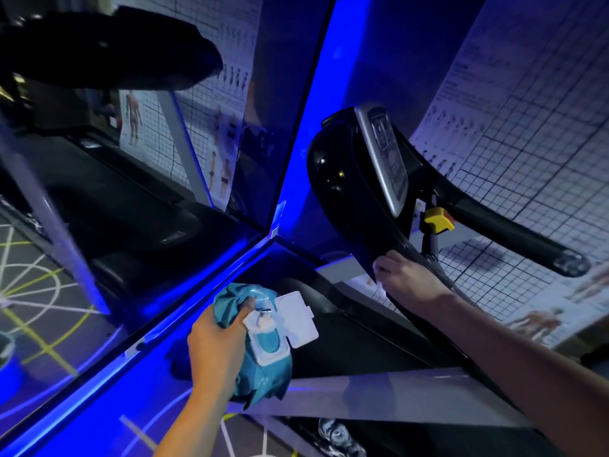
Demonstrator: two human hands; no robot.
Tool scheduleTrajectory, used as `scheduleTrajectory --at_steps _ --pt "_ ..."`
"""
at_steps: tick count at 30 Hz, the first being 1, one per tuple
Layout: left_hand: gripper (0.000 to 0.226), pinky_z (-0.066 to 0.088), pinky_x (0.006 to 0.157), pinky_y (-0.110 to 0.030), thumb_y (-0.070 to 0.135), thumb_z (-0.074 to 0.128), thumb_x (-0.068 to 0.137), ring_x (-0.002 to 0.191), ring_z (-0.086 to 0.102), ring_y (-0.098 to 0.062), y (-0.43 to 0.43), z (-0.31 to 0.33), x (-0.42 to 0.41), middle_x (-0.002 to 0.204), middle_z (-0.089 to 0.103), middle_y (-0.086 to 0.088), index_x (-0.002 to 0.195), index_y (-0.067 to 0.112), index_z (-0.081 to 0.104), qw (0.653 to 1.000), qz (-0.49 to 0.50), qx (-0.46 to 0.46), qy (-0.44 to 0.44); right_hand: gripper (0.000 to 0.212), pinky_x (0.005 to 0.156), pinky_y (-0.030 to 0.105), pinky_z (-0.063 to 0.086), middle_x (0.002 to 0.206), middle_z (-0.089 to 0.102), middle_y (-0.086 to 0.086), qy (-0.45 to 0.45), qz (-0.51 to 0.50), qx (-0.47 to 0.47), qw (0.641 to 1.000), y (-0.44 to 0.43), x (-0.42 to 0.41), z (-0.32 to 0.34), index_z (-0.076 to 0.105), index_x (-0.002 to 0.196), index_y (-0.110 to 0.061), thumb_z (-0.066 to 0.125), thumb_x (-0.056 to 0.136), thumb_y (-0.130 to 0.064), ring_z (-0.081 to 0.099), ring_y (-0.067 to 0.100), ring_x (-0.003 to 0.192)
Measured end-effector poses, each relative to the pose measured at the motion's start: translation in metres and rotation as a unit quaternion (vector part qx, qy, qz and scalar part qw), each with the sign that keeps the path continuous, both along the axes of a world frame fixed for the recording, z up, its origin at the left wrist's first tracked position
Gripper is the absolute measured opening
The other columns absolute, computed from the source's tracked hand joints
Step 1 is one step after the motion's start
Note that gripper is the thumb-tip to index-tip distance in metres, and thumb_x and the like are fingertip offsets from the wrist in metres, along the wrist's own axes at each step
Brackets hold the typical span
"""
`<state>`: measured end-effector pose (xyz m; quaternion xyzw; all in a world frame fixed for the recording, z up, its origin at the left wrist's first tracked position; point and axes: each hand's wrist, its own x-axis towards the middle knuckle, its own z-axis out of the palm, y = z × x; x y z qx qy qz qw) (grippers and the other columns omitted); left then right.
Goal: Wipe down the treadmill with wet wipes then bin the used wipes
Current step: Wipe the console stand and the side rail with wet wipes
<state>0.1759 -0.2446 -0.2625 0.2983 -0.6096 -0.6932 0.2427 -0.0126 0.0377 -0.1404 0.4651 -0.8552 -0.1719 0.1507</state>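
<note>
My left hand (214, 354) grips a teal pack of wet wipes (260, 344) whose white flip lid (296, 319) stands open. It is held low in the middle of the view, in front of the treadmill's grey upright (379, 395). My right hand (403, 278) reaches up to the lower edge of the black treadmill console (342, 179). A bit of white wipe (380, 285) shows under its fingers against the console. The console's silver-framed screen (385, 159) faces right.
A black handlebar (514, 232) juts right, with a yellow safety clip (436, 219) below the screen. A mirror wall with blue light strips (290, 159) stands close on the left and behind. Gridded posters (527, 143) cover the right wall. My shoe (336, 437) shows at the bottom.
</note>
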Motion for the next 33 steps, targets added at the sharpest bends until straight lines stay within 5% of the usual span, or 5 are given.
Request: scheduleTrajectory --at_steps 7,16,22,28,33 --pt "0.043 0.063 0.084 -0.05 0.054 0.084 0.081 0.096 0.075 -0.025 0.016 0.0 -0.008 0.102 0.079 0.003 0.112 0.025 0.075 0.998 -0.01 0.063 -0.006 0.022 0.085 0.037 0.055 0.101 0.063 0.003 -0.077 -0.098 -0.306 0.944 -0.007 0.03 -0.029 0.078 0.09 -0.01 0.066 0.083 0.006 0.062 0.025 0.093" --pt "0.04 0.061 0.092 -0.058 0.041 0.09 0.081 0.097 0.078 -0.029 0.039 0.005 -0.027 0.103 0.082 -0.001 0.114 0.021 0.078 0.988 -0.013 0.156 -0.007 0.03 0.087 0.031 0.05 0.112 0.067 0.012 0.074 -0.123 -0.488 0.861 -0.022 0.013 0.021 0.074 0.113 0.001 0.056 0.091 0.011 0.061 0.026 0.105" --pt "0.041 0.062 0.091 -0.055 0.035 0.095 0.074 0.091 0.078 -0.031 0.042 0.009 -0.039 0.097 0.081 -0.011 0.105 0.013 0.08 0.982 -0.003 0.187 -0.021 0.063 0.112 0.036 0.041 0.156 0.043 0.011 -0.1 -0.21 -0.402 0.885 -0.036 0.002 0.016 0.045 0.149 -0.005 0.065 0.089 0.0 0.041 0.025 0.144" --pt "0.04 0.06 0.094 -0.052 0.034 0.092 0.08 0.095 0.074 -0.03 0.038 0.012 -0.039 0.103 0.078 -0.012 0.111 0.011 0.078 0.986 0.007 0.166 -0.007 0.075 0.111 0.05 0.038 0.145 0.051 0.024 0.094 -0.209 -0.301 0.926 -0.002 0.023 -0.031 0.055 0.138 0.007 0.075 0.066 0.014 0.053 0.038 0.133" --pt "0.047 0.061 0.093 -0.053 0.034 0.091 0.081 0.096 0.075 -0.033 0.044 0.013 -0.04 0.107 0.077 -0.015 0.118 0.009 0.076 0.984 -0.001 0.177 -0.002 0.066 0.108 0.044 0.045 0.147 0.052 0.014 0.039 -0.268 -0.354 0.895 0.036 0.038 -0.034 0.056 0.141 -0.004 0.065 0.078 0.014 0.053 0.033 0.134"
